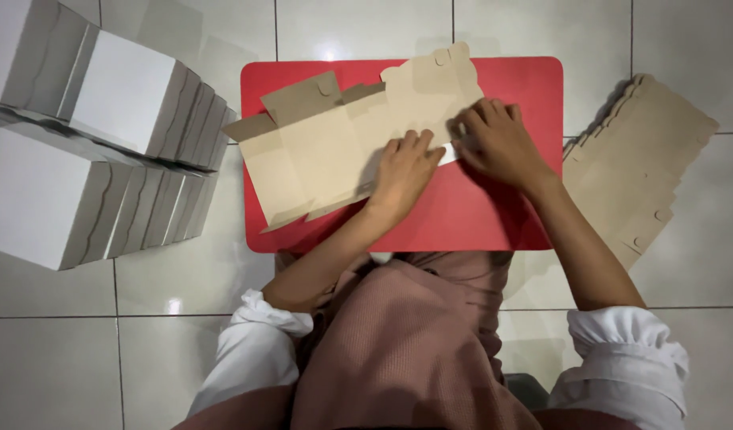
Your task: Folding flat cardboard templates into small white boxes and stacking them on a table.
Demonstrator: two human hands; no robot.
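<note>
Left hand point(404, 169) lies flat, fingers together and stretched out, pressing the brown cardboard sheet point(346, 139) down near the middle of the red tray point(510, 95); it grips nothing, only pins. Right hand point(498, 139) sits just beside it toward the tray's right half, fingers curled over the sheet's edge and a small pale flap there; whether it pinches that flap or merely presses on it I cannot tell. The sheet lies unfolded across the tray's left and upper part, one flap hanging past the left rim.

Risks, as I judge them: the overhanging flap could tip or drag the sheet off the tray if the pinning hand lifts. A crooked push could crease the card off its fold line. Right of the tray, the fanned stack of flat sheets point(641, 163) could slide if an elbow knocks it. Left of the tray, the white boxes point(87, 135) are well apart.
</note>
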